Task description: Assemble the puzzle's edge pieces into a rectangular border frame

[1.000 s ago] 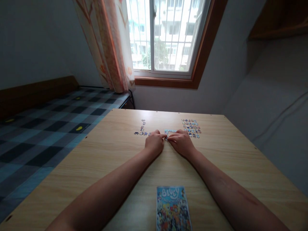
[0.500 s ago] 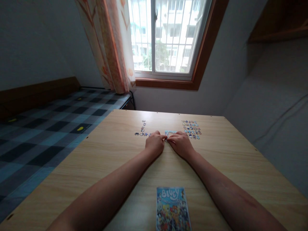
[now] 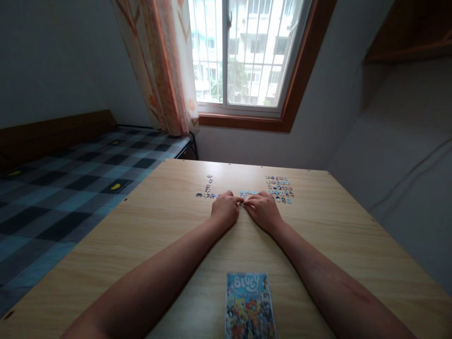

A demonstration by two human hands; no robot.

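My left hand [image 3: 226, 208] and my right hand [image 3: 262, 210] meet near the middle of the wooden table [image 3: 197, 235], fingertips almost touching. Both have their fingers drawn together at the near left corner of a partly joined puzzle section [image 3: 250, 192]; whatever small piece lies under the fingertips is too small to make out. Loose puzzle pieces [image 3: 280, 187] sit in rows just right of my right hand. To the left of my left hand, more pieces [image 3: 208, 187] form an L-shaped line.
A Bluey picture card or box [image 3: 250, 303] lies at the near edge, between my forearms. Left of the table is a bed with a checked cover [image 3: 74, 188]. A curtain [image 3: 169, 70] hangs beside the barred window behind the table.
The whole view has shifted very slightly. Both hands stay at the same corner of the puzzle section, with hardly any movement of the fingers.
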